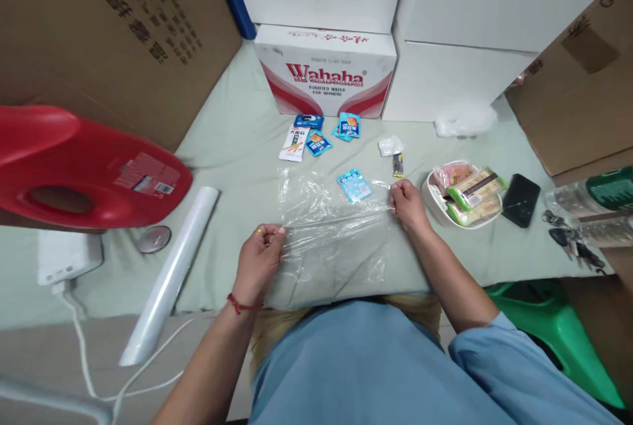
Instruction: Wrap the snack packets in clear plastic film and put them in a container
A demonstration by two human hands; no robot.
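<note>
A clear plastic film (336,240) is stretched between my two hands over the cloth-covered table. My left hand (262,254), with a red cord at the wrist, pinches the film's left side. The opposite side is pinched by my right hand (406,204). Close to the film's far edge is a light-blue snack packet (354,186); whether it lies on or under the film I cannot tell. Farther back lie a white snack packet (293,143) and several blue packets (349,125). A small dark wrapped piece (398,164) and a white packet (390,145) are beyond my right hand.
Right of my right hand stands a white bowl (435,204) of wrapped snacks, beside a black phone (521,199) and keys (576,244). A white roll (173,273) and red jug (89,168) are at left. A Wahaha carton (326,72) stands behind.
</note>
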